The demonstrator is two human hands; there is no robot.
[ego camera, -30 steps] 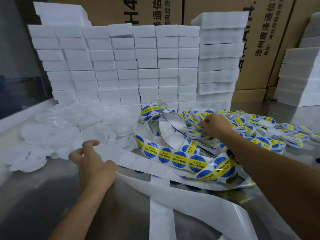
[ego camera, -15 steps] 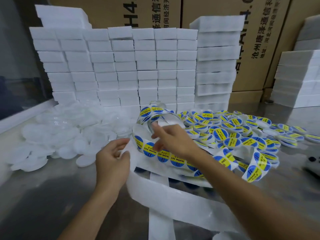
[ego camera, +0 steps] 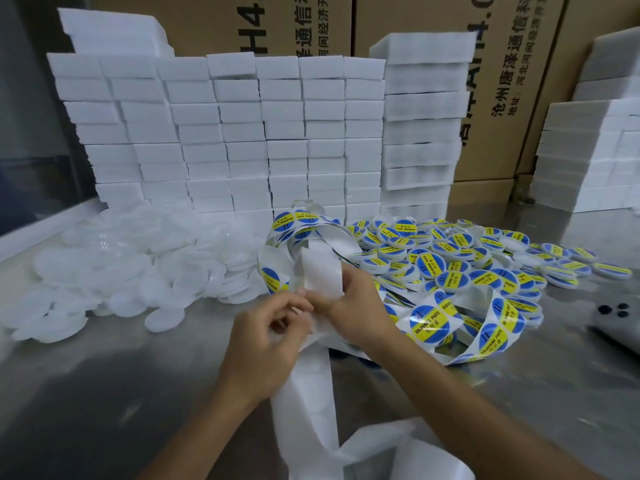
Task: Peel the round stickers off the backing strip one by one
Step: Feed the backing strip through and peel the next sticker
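As the strip rose off the bench, we saw both hands, left and right, pinching it beside the stickers.

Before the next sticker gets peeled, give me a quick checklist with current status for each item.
1. Left hand holding the backing strip: ok, fingers curl round it.
2. Right hand on the strip: ok, it pinches the strip beside the left hand.
3. Sticker edge lifted between the fingertips: cannot tell, fingers hide it.
4. Unpeeled stickers left on the strip: ok, one lies just right of the hands.
5. Empty liner tail free of the working area: ok, it trails toward the camera.
6. Phone away from the strip: ok, it lies apart at the right edge.
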